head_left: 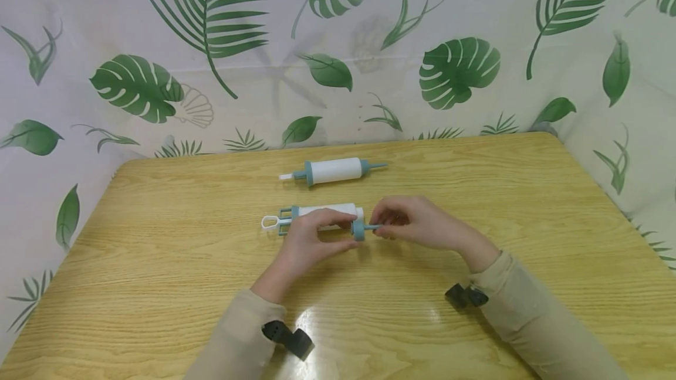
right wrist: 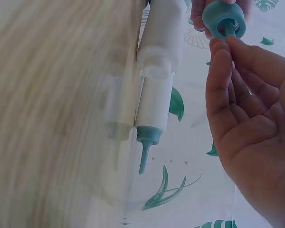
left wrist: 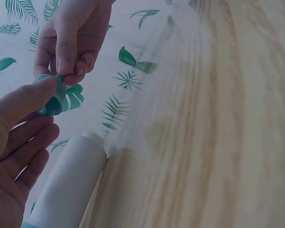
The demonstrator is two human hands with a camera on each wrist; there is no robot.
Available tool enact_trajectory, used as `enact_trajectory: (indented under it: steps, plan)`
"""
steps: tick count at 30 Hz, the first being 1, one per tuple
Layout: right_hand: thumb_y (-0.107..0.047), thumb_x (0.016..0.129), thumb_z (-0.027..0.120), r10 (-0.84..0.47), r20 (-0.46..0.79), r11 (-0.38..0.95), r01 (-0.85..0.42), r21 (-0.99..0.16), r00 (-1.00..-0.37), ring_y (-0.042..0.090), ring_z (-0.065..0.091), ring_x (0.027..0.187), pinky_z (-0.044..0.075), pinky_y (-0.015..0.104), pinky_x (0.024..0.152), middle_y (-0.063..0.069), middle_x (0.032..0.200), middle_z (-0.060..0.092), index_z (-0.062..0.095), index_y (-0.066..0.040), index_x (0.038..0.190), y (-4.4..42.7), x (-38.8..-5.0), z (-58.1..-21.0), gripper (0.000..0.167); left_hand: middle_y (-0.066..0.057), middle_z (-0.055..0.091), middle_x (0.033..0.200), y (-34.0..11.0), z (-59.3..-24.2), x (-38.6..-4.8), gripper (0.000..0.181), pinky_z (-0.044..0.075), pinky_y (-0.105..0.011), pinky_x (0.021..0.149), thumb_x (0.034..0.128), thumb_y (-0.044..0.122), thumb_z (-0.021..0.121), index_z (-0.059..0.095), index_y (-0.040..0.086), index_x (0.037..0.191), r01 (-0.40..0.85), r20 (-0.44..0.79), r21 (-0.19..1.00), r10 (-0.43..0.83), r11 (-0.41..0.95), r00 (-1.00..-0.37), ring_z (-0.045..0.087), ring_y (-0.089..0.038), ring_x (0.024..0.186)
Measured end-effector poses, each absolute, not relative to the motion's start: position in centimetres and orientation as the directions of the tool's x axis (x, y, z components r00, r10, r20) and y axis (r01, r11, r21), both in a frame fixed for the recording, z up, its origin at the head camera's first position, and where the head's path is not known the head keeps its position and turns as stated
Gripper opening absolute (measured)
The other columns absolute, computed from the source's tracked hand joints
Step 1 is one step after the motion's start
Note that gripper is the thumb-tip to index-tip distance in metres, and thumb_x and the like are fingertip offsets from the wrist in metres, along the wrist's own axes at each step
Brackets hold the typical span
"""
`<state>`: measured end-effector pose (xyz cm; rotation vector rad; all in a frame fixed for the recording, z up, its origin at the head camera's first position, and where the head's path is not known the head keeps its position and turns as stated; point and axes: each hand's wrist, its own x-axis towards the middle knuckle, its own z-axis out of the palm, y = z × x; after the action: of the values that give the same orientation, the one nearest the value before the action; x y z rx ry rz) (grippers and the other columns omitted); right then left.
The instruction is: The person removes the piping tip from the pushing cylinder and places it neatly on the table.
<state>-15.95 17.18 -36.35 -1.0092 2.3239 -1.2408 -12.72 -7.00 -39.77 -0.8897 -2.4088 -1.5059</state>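
A teal nozzle cap (head_left: 358,230) is held between both hands, off the end of the nearer white tube (head_left: 324,210). My left hand (head_left: 311,236) pinches the cap's wide collar between thumb and fingers. From the other side, my right hand (head_left: 422,223) pinches its thin spout with thumb and fingertips. In the right wrist view the cap (right wrist: 223,20) shows a round opening around the spout. The nearer tube lies on the table just behind the left hand, which partly covers it. Its bare white end (left wrist: 92,137) shows in the left wrist view.
A second white tube (head_left: 337,170) with a teal nozzle on its right end lies farther back. The nearer tube's left end carries a teal frame and a white loop handle (head_left: 270,222). Behind the wooden table (head_left: 158,263) stands a leaf-patterned backdrop (head_left: 253,116).
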Motion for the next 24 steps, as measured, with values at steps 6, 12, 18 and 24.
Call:
enact_trajectory:
  steps: [6, 12, 18, 24]
  plan:
    - [-0.006, 0.089, 0.067, -0.719, 0.052, 0.371, -0.446, -0.815, -0.693, 0.014, 0.064, 0.082, 0.054, 0.03, 0.071, 0.0, 0.091, 0.068, 0.065, -0.007, 0.1, 16.91, -15.79, -36.18, 0.011, -0.004, 0.071, 0.101, -6.88, -39.88, -12.78, 0.037, 0.05, -0.025, 0.085, 0.0724, 0.009, 0.084, 0.072, 0.004, 0.107, 0.585, 0.45, 0.747, 0.408, 0.316, -0.794, 0.065, -0.014, 0.092]
    - [-0.005, 0.089, 0.067, -0.723, 0.056, 0.362, -0.446, -0.819, -0.688, 0.014, 0.065, 0.084, 0.055, 0.03, 0.073, 0.0, 0.092, 0.068, 0.065, -0.006, 0.1, 16.66, -15.59, -36.1, 0.011, -0.002, 0.071, 0.1, -6.85, -39.69, -12.66, 0.036, 0.05, -0.024, 0.086, 0.0733, 0.013, 0.083, 0.073, 0.005, 0.107, 0.561, 0.418, 0.759, 0.413, 0.33, -0.809, 0.065, -0.011, 0.092]
    - [-0.005, 0.089, 0.068, -0.726, 0.069, 0.347, -0.452, -0.822, -0.684, 0.013, 0.065, 0.085, 0.055, 0.029, 0.076, 0.001, 0.094, 0.068, 0.064, -0.005, 0.101, 16.55, -15.58, -36.36, 0.013, -0.002, 0.072, 0.1, -6.81, -39.56, -12.54, 0.035, 0.049, -0.024, 0.087, 0.073, 0.014, 0.083, 0.074, 0.006, 0.106, 0.545, 0.401, 0.764, 0.407, 0.345, -0.821, 0.065, -0.011, 0.093]
    - [-0.003, 0.087, 0.068, -0.723, 0.088, 0.324, -0.449, -0.832, -0.685, 0.014, 0.066, 0.086, 0.055, 0.029, 0.075, 0.003, 0.094, 0.068, 0.06, -0.005, 0.107, 16.4, -15.53, -36.45, 0.021, -0.002, 0.072, 0.098, -6.79, -39.48, -12.5, 0.034, 0.049, -0.023, 0.086, 0.0721, 0.014, 0.083, 0.074, 0.007, 0.104, 0.548, 0.401, 0.751, 0.406, 0.367, -0.821, 0.066, -0.01, 0.092]
